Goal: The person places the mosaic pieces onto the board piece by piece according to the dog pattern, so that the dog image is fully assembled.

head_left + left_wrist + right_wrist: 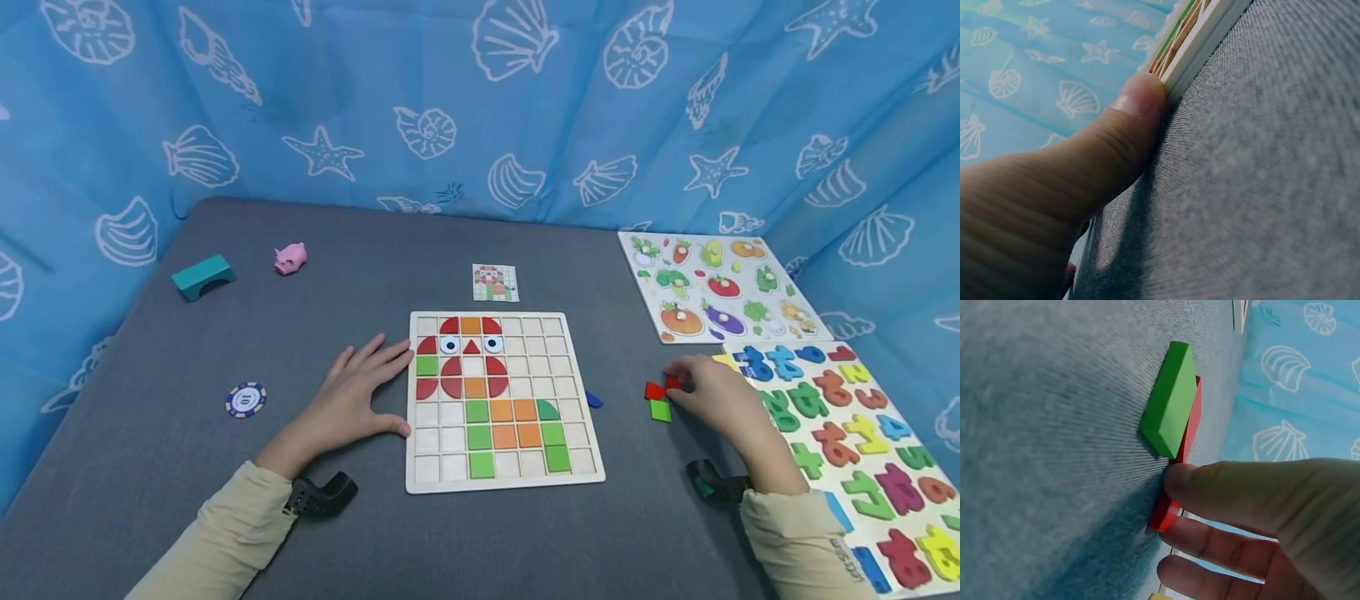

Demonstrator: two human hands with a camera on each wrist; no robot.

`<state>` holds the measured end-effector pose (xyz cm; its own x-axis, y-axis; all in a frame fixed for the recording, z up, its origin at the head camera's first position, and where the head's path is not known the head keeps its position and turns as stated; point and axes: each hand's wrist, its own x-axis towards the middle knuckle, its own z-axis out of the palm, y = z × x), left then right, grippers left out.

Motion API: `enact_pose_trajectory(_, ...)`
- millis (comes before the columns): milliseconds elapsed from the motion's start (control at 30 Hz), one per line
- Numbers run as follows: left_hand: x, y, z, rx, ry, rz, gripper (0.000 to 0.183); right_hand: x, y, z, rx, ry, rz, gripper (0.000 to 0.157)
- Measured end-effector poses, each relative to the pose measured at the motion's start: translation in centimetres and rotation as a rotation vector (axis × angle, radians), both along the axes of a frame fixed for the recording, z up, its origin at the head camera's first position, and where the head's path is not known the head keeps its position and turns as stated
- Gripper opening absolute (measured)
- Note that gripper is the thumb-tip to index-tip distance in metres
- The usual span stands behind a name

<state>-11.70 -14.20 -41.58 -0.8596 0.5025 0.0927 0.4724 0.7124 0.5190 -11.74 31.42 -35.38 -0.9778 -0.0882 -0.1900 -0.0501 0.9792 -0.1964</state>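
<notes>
A white grid board (576,325) in the head view carries red, green and orange tiles and two eye pieces, laid as a figure. My left hand (356,396) lies at its left side with fingers spread, and the left thumb (1141,97) touches the board's edge. Right of the board, my right hand (708,396) pinches a red tile (1164,512) between thumb and fingers, low over the grey cloth. Beside that tile lie a second red tile (655,391) and a light green square tile (660,411).
Behind the board is a small pattern card (495,283). A blue piece (593,400) lies by its right edge. Vegetable (652,312) and number (813,500) puzzle boards stand at right. Leftward are a teal arch block (204,276), a pink pig (290,258) and a poker chip (246,400).
</notes>
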Motion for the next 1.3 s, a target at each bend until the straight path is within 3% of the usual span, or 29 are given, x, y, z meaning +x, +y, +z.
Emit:
enact_pose_trajectory(167,0.0,0.0,0.1,-0.005,-0.004,0.000,0.098,-0.2,-1.0,0.3,-0.001,0.047,-0.004,0.028)
enact_pose_trajectory(300,0.0,0.0,0.1,-0.004,-0.005,0.006,0.098,-1.0,-3.5,1.0,-0.007,0.088,0.022,0.030)
enact_pose_trajectory(567,0.1,-0.1,0.1,-0.004,0.000,0.006,0.098,-3.5,-11.1,0.8,-0.023,0.214,0.239,0.026)
enact_pose_trajectory(800,0.1,0.1,0.1,0.008,0.011,0.000,0.097,-5.2,-15.8,-0.1,0.000,0.217,0.347,0.024)
enact_pose_trajectory(1100,0.1,0.2,0.3,-0.002,0.007,0.007,0.097,-5.4,-17.8,-0.4,0.052,0.169,0.376,0.023)
enact_pose_trajectory(1300,0.1,0.1,0.3,0.001,-0.003,0.008,0.097,-5.0,-17.3,0.1,0.010,0.136,0.330,0.030)
